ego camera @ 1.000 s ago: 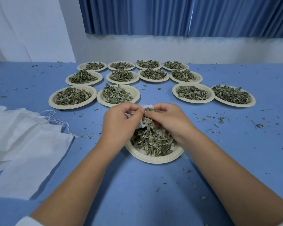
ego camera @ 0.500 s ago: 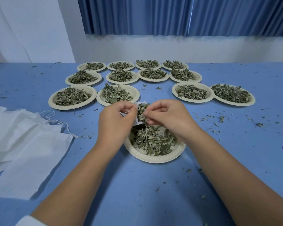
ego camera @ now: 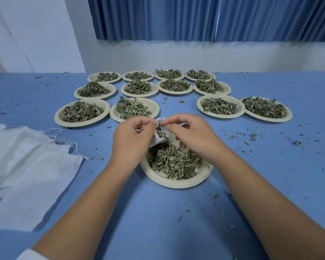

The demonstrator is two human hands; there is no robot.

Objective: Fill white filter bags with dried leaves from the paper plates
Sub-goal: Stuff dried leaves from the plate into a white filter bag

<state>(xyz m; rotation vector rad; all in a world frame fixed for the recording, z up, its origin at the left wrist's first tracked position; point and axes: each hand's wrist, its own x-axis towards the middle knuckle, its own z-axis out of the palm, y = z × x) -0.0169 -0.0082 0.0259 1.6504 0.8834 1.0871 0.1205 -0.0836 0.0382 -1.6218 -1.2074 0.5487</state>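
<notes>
The near paper plate (ego camera: 176,182) looked like pressed pulp — matt cream, with a ribbed rim. The dried leaves (ego camera: 174,162) on it were dull green, brittle and crinkled. The filter bag (ego camera: 159,140) between the hands was thin white cloth, soft and creased. The spare bags (ego camera: 26,166) had a fine woven texture — matt. The table covering (ego camera: 158,212) was flat matt blue; the curtain (ego camera: 195,17) was pleated blue fabric.

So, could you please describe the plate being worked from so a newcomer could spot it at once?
On the blue table, twelve paper plates of dried leaves sit in rows toward the curtain. The working plate lies alone, nearest the person, under the left hand and right hand, which hold a small white filter bag above it.
</notes>
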